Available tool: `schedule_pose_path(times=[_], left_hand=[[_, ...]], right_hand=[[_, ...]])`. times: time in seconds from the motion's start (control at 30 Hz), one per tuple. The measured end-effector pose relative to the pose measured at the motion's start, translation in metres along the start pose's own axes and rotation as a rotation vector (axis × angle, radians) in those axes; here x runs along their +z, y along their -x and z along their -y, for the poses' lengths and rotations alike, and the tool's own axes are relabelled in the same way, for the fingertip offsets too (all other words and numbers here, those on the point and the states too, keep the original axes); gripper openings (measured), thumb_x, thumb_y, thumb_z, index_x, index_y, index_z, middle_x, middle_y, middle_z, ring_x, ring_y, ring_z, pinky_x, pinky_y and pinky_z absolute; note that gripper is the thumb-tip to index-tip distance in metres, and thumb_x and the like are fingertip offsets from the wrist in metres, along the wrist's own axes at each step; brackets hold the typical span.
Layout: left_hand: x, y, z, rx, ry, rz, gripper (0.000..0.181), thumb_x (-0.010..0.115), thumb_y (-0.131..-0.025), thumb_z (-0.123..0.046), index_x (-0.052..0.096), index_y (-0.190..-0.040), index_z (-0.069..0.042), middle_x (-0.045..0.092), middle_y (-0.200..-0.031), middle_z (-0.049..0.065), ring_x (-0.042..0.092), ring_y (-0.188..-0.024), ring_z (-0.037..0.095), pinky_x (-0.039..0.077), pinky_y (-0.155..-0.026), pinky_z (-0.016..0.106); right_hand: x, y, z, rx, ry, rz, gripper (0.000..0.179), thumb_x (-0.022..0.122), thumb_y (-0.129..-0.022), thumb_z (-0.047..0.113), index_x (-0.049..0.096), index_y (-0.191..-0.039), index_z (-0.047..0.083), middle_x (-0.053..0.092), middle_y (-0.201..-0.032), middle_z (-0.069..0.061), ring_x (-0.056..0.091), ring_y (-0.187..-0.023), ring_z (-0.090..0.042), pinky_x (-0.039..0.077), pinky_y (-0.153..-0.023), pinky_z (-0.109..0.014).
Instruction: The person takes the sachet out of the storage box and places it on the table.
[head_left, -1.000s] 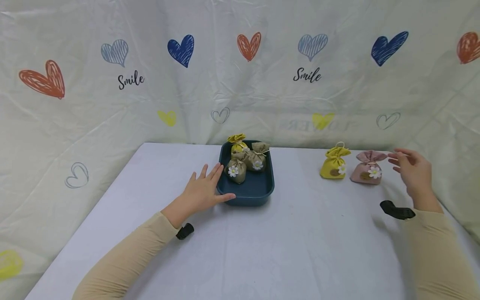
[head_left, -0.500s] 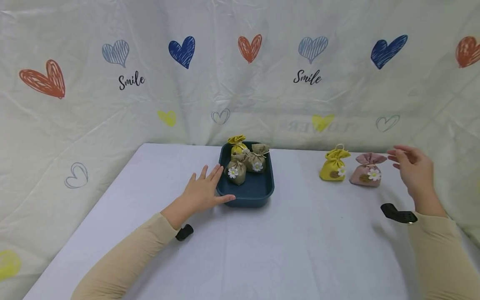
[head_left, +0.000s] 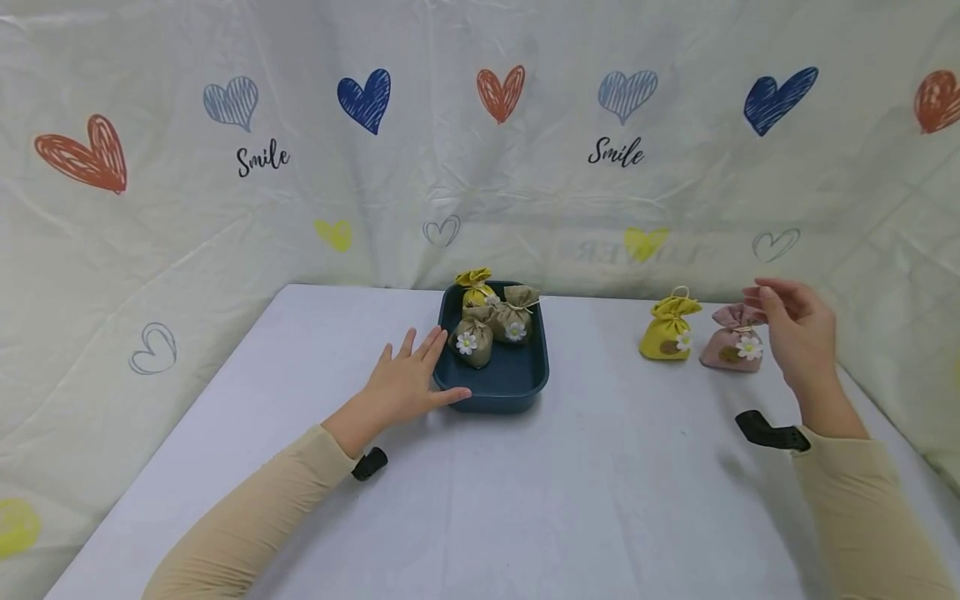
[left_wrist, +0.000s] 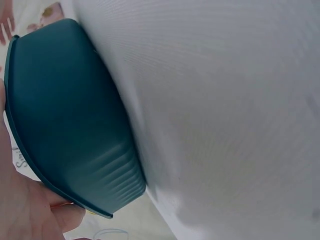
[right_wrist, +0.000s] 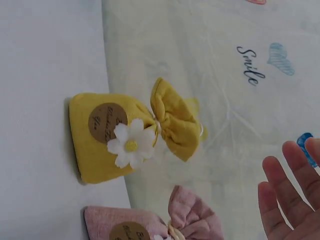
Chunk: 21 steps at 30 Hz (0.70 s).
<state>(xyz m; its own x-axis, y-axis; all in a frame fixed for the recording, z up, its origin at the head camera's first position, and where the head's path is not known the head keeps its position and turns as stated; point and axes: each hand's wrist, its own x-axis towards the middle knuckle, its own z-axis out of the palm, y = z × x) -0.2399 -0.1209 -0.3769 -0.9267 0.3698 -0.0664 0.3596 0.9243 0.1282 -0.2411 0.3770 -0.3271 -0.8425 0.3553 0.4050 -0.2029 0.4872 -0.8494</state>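
Observation:
My left hand (head_left: 397, 385) lies with spread fingers on the left rim of a dark blue-green tray (head_left: 498, 402); the left wrist view shows its fingers at the rim of the tray (left_wrist: 65, 115). Inside sit two olive-brown drawstring sachets, a front one (head_left: 476, 357) and a back one (head_left: 512, 315), plus a yellow sachet (head_left: 472, 279) at the rear. My right hand (head_left: 806, 342), holding nothing, hovers by the top of a pink sachet (head_left: 720, 343). In the right wrist view its loosely extended fingers (right_wrist: 282, 187) appear apart from the pink sachet (right_wrist: 195, 215).
Left of the pink sachet stands another yellow sachet (head_left: 662, 337) with a white flower, upright on the white table (head_left: 570, 492). A pale curtain (head_left: 540, 167) printed with hearts hangs right behind the table's far edge.
My right hand shifted slightly up and right, then moved left, so its fingertips now overlap the pink sachet's top in the head view. The left hand, tray and sachets stay put.

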Motion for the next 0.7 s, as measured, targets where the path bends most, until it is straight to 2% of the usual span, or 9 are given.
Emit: schedule_pose_path(times=[0.17, 0.37, 0.47, 0.6, 0.7], left_hand=[[-0.001, 0.0, -0.001, 0.005, -0.009, -0.004, 0.109, 0.047, -0.09, -0.082, 0.01, -0.166, -0.013, 0.011, -0.171, 0.005, 0.007, -0.155, 0.041, 0.015, -0.119, 0.066], [-0.002, -0.001, 0.001, 0.003, -0.012, -0.012, 0.109, 0.048, -0.09, -0.081, 0.011, -0.166, -0.012, 0.012, -0.171, 0.005, 0.008, -0.155, 0.041, 0.016, -0.118, 0.066], [0.0, -0.003, 0.001, 0.002, -0.011, -0.008, 0.109, 0.047, -0.09, -0.082, 0.01, -0.166, -0.013, 0.011, -0.171, 0.005, 0.007, -0.155, 0.041, 0.015, -0.118, 0.066], [0.003, -0.003, 0.001, 0.0, -0.014, -0.006, 0.109, 0.047, -0.09, -0.082, 0.01, -0.166, -0.013, 0.011, -0.171, 0.004, 0.006, -0.155, 0.04, 0.015, -0.118, 0.066], [0.004, -0.002, 0.002, 0.005, -0.011, -0.007, 0.109, 0.046, -0.09, -0.082, 0.009, -0.166, -0.013, 0.01, -0.171, 0.004, 0.007, -0.155, 0.041, 0.015, -0.118, 0.066]], right_hand=[[0.012, 0.005, 0.009, -0.037, 0.0, -0.007, 0.033, 0.049, -0.11, 0.026, 0.062, -0.136, 0.01, 0.063, -0.108, 0.022, 0.06, -0.102, 0.002, 0.045, -0.086, -0.006], [0.029, 0.012, 0.022, -0.142, -0.025, 0.034, 0.036, 0.052, -0.109, 0.024, 0.061, -0.137, 0.002, 0.065, -0.109, 0.02, 0.063, -0.102, 0.001, 0.048, -0.085, -0.008], [0.038, 0.015, 0.028, -0.181, -0.062, 0.073, 0.03, 0.054, -0.108, 0.022, 0.064, -0.131, 0.006, 0.067, -0.108, 0.02, 0.064, -0.101, 0.001, 0.049, -0.084, -0.008], [0.05, 0.021, 0.036, -0.224, -0.098, 0.137, 0.026, 0.054, -0.108, 0.016, 0.065, -0.129, 0.005, 0.067, -0.107, 0.019, 0.064, -0.101, 0.001, 0.048, -0.085, -0.009], [0.061, 0.024, 0.042, -0.265, -0.108, 0.18, 0.027, 0.054, -0.108, 0.012, 0.063, -0.128, -0.003, 0.067, -0.107, 0.017, 0.064, -0.102, 0.0, 0.049, -0.087, -0.01]])
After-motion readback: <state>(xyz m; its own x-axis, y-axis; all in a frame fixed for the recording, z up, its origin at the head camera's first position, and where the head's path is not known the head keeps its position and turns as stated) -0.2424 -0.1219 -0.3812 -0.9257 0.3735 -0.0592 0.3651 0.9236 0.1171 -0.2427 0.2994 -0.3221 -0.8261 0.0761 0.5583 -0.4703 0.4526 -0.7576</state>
